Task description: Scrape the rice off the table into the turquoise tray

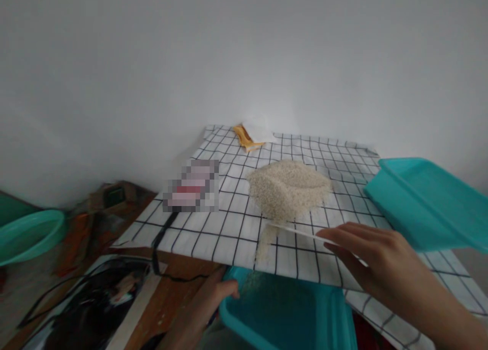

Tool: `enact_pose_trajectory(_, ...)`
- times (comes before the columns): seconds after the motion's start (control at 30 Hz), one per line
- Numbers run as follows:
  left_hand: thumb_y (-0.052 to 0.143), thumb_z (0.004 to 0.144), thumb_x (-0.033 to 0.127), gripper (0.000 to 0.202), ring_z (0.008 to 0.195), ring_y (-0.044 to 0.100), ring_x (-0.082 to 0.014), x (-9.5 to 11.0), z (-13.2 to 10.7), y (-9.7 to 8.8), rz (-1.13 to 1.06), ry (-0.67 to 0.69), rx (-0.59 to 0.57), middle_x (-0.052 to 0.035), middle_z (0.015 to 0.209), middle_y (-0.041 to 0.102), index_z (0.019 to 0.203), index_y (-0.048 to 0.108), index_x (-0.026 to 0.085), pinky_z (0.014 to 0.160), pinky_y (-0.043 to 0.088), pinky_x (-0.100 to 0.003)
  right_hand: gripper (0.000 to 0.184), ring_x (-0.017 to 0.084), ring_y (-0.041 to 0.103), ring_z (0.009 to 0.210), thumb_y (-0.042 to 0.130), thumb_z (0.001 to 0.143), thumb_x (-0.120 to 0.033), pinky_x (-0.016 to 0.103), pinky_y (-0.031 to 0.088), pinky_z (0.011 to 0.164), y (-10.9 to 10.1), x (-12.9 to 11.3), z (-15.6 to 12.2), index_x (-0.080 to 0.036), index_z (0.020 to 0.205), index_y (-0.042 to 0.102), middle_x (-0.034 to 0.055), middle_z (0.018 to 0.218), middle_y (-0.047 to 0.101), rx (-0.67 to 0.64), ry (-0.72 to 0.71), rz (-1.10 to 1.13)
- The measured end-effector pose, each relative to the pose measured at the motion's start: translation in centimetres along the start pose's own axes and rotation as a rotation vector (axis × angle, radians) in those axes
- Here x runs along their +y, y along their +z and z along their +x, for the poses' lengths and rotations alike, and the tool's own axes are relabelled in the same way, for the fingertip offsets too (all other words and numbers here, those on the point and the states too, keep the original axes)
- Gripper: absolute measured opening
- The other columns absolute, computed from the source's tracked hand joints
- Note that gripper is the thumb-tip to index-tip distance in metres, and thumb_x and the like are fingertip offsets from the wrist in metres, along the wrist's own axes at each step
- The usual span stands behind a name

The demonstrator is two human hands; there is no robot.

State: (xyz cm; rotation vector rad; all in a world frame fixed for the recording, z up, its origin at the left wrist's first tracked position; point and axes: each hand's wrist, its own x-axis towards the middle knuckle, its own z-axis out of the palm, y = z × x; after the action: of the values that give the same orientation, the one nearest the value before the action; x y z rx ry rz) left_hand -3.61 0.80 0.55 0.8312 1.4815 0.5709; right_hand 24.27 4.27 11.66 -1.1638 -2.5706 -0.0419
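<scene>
A heap of fine beige grains [287, 187] lies on a black-and-white checked cloth [229, 238]. From its near side a thin trail of grains runs to the cloth's front edge. My right hand [377, 253] pinches a thin white strip [301, 231], whose far end touches the near foot of the heap; its exact kind cannot be made out. Below the table's edge, my left hand [217, 299] grips the left rim of a teal plastic bin [274, 314]. Some grains show inside this bin at its upper left.
A second teal bin [430, 202] stands tilted on the right of the cloth. At the back lies a yellow and white packet [251, 135]. A blurred-out, phone-like object [190, 184] with a black cable [160, 238] rests at the left. A green basin [34, 235] sits far left.
</scene>
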Motion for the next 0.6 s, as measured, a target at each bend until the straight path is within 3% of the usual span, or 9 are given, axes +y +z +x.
enact_pose_trajectory(0.27,0.060,0.089,0.038,0.027,0.043,0.045,-0.0074,-1.2,1.2,-1.3,0.046,-0.035,0.068,0.0083,0.056,0.051,0.072,0.059,0.016,0.046,0.039,-0.022,0.029,0.017,0.068,0.074,0.041,0.094,-0.015,0.027,0.052,0.060,0.1,-0.8,0.6,-0.019,0.110,0.066,0.0069,0.091,0.072,-0.061,-0.057,0.052)
enact_pose_trajectory(0.43,0.061,0.067,0.024,0.007,0.047,0.049,-0.0130,-1.0,0.5,-1.5,-0.020,0.028,0.105,0.0069,0.047,0.049,0.063,0.057,0.020,0.048,0.037,-0.025,0.026,0.016,0.067,0.072,0.041,0.095,-0.015,0.026,0.050,0.060,0.4,-1.4,1.4,-0.021,0.097,0.066,0.0059,0.090,0.072,-0.076,-0.057,0.074)
enact_pose_trajectory(0.6,0.055,0.061,0.031,0.009,0.057,0.053,-0.0170,-1.6,0.1,-1.6,-0.071,0.087,0.122,0.0044,0.051,0.051,0.063,0.057,0.022,0.054,0.042,-0.026,0.021,0.016,0.068,0.076,0.044,0.093,-0.016,0.025,0.049,0.061,0.3,-1.1,1.8,-0.022,0.093,0.064,0.0050,0.094,0.072,-0.103,-0.013,0.112)
